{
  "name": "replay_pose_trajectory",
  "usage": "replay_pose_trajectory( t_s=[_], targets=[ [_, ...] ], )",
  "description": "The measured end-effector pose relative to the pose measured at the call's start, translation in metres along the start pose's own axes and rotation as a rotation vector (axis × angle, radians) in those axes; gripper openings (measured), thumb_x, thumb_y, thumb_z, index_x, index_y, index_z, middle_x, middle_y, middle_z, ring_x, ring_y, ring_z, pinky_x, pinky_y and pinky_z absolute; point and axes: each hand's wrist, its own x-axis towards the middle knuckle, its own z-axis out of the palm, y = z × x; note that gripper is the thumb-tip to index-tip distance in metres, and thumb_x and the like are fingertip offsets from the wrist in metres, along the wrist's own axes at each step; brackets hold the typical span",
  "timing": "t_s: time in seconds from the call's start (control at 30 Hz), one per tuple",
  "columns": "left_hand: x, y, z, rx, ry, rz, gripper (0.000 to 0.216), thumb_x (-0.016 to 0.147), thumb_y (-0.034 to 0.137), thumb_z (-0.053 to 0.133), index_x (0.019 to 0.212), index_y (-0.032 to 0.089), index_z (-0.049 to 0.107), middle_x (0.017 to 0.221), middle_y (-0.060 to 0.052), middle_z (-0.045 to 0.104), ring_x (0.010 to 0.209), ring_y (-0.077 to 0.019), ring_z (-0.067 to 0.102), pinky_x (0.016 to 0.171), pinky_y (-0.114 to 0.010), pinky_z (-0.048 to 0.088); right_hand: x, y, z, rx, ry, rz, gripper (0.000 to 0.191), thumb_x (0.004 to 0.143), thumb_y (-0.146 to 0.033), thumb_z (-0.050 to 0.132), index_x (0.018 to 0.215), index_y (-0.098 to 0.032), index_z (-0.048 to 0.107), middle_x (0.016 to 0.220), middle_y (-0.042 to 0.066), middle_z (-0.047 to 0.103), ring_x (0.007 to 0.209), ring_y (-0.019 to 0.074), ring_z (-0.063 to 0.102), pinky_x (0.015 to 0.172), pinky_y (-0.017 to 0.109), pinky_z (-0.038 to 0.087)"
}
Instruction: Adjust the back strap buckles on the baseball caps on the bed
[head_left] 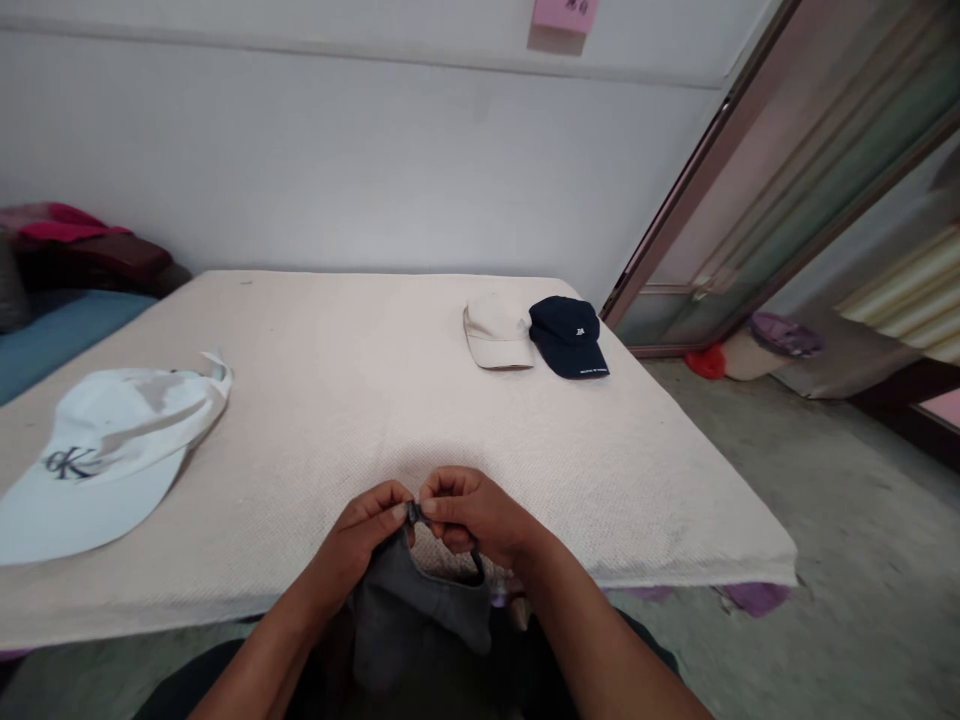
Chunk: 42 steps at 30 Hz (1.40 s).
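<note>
At the lower centre of the frame, a dark gray cap point(424, 605) is held near the front edge of the pale cloth point(337, 390), with its back opening turned upward and its body hanging below. The narrow strap point(413, 513) at this opening is pinched from both sides: one side is gripped between thumb and curled fingers of the left hand point(365, 528), the other between thumb and fingers of the right hand point(480, 512). Both hands are closed, and the fingertips are brought almost together. The step in hand is judged to be work on the strap closure; whether the ends are being joined or parted cannot be told, since the fastening is largely covered by the fingers. For the next move, a firm pinch by both hands and alignment of the strap ends appear to be required. A beige cap point(496, 335) and a navy cap point(564, 335) are placed side by side at the upper right of the cloth; a white cap point(112, 445) is located at the left edge of the frame.
</note>
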Motion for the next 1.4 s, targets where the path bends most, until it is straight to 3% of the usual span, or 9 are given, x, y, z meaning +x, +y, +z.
replay_pose_trajectory(
  t_s=[0.43,0.63,0.87,1.1,1.4],
  targets=[
    [0.002,-0.001,0.000,-0.007,-0.018,-0.037,0.018,0.079,0.033,0.060,0.072,0.017,0.057,0.059,0.003,0.053,0.051,-0.0076,0.040,0.048,-0.019,0.027,0.003,0.001,0.003,-0.168,0.106,-0.094,0.017,0.074,-0.029,0.064,0.076,-0.016,0.054,0.057,-0.004,0.053,0.042,0.0035,0.036,0.042,0.018,0.025],
    [0.004,-0.005,-0.002,-0.039,-0.003,-0.079,0.019,0.077,0.033,0.061,0.069,0.016,0.058,0.057,0.003,0.052,0.047,-0.0066,0.037,0.045,-0.019,0.025,0.005,-0.001,0.006,-0.277,0.136,-0.142,0.012,0.079,-0.028,0.055,0.081,-0.016,0.056,0.059,-0.004,0.052,0.043,0.0042,0.037,0.043,0.019,0.029],
    [0.007,-0.005,-0.001,-0.041,0.079,-0.087,0.016,0.076,0.031,0.062,0.070,0.016,0.058,0.057,0.004,0.053,0.047,-0.0070,0.039,0.046,-0.019,0.027,0.005,0.001,0.009,-0.456,0.301,-0.282,0.002,0.078,-0.019,0.055,0.077,-0.017,0.054,0.062,-0.004,0.048,0.052,0.0069,0.042,0.050,0.020,0.035],
    [0.007,-0.005,0.003,-0.084,0.122,-0.113,0.013,0.072,0.027,0.066,0.070,0.017,0.057,0.056,0.006,0.053,0.049,-0.0076,0.042,0.049,-0.019,0.029,-0.004,-0.005,0.018,-0.805,0.298,-0.404,0.006,0.078,-0.024,0.061,0.080,-0.019,0.058,0.075,0.000,0.057,0.071,0.0123,0.050,0.063,0.024,0.037],
    [0.007,-0.007,0.004,-0.036,0.118,-0.076,0.014,0.075,0.031,0.064,0.077,0.017,0.064,0.064,0.003,0.059,0.058,-0.0111,0.049,0.057,-0.022,0.036,0.000,-0.001,0.014,-1.040,0.376,-0.437,0.006,0.079,-0.016,0.052,0.074,-0.019,0.053,0.074,0.001,0.057,0.069,0.0135,0.050,0.062,0.026,0.035]
  ],
)
